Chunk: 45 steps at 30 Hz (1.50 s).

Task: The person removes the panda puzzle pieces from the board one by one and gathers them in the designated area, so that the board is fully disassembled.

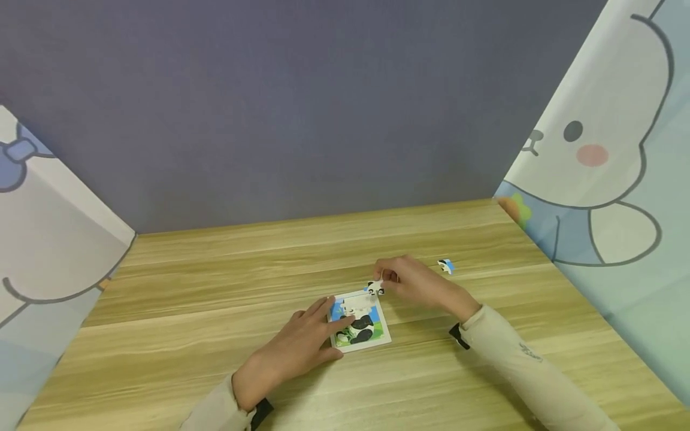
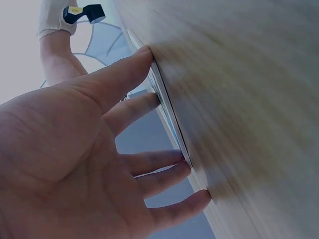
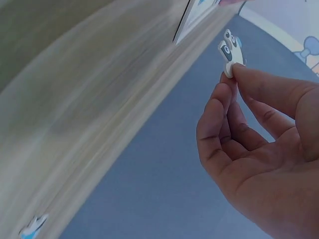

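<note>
A panda jigsaw puzzle in a white-edged tray [image 1: 387, 335] lies on the table. Its lower part shows a panda's body on green, and a pale bare patch shows near the top. My left hand [image 1: 303, 342] rests on the tray's left side, fingers spread, with one fingertip on the picture. In the left wrist view the thumb [image 2: 124, 74] lies along the tray's edge. My right hand [image 1: 417, 281] pinches a puzzle piece with a panda face [image 1: 375, 288] between thumb and fingers, over the tray's top right corner. In the right wrist view the piece [image 3: 231, 52] is held clear of the table.
Another loose puzzle piece [image 1: 445, 266], blue, white and black, lies on the wooden table [image 1: 215, 287] to the right, beyond my right hand. A grey wall [image 1: 302, 120] stands at the table's back, with cartoon-printed panels [image 1: 593, 197] on both sides.
</note>
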Tool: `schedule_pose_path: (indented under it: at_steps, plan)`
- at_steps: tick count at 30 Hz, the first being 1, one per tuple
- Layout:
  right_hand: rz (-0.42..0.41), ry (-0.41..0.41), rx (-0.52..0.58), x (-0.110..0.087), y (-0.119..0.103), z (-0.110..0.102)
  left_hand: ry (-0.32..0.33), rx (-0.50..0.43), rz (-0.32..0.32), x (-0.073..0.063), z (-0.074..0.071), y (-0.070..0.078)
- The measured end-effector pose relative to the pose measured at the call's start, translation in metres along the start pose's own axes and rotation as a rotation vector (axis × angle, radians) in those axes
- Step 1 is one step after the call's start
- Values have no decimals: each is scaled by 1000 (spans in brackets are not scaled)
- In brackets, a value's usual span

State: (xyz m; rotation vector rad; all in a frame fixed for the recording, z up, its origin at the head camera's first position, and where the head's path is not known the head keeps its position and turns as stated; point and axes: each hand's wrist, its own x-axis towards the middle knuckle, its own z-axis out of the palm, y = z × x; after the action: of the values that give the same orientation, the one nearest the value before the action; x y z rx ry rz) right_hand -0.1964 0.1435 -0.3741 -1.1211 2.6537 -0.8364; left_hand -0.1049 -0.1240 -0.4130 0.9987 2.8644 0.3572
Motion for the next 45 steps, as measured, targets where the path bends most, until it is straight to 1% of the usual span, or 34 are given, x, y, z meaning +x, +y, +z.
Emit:
schedule_pose_path:
  at_steps: [3,10,16,21,25,31,34,38,45]
  plan:
    - [29,17,-22,-2,3,-6,4,3,-4,-1,0,-1]
    - [69,71,-58,-4,11,-17,24,10,9,-2,-3,0]
    - [51,123,-102,-12,24,-21,-6,16,-3,-1,-1,2]
    - [73,155,-103,-21,38,-23,-27,25,-12,1,1,4]
    - [72,181,-90,-20,46,-28,-17,19,-17,-1,-1,4]
    - [100,216,-65,-20,59,-39,5,13,4,-3,-3,4]
    - [107,219,-70,-22,65,-44,12,19,14,-4,-3,3]
    - [122,205,-67,-24,71,-48,14,29,27,-3,-4,2]
    - [128,177,-98,-28,83,-49,17,36,33,-3,-4,3]
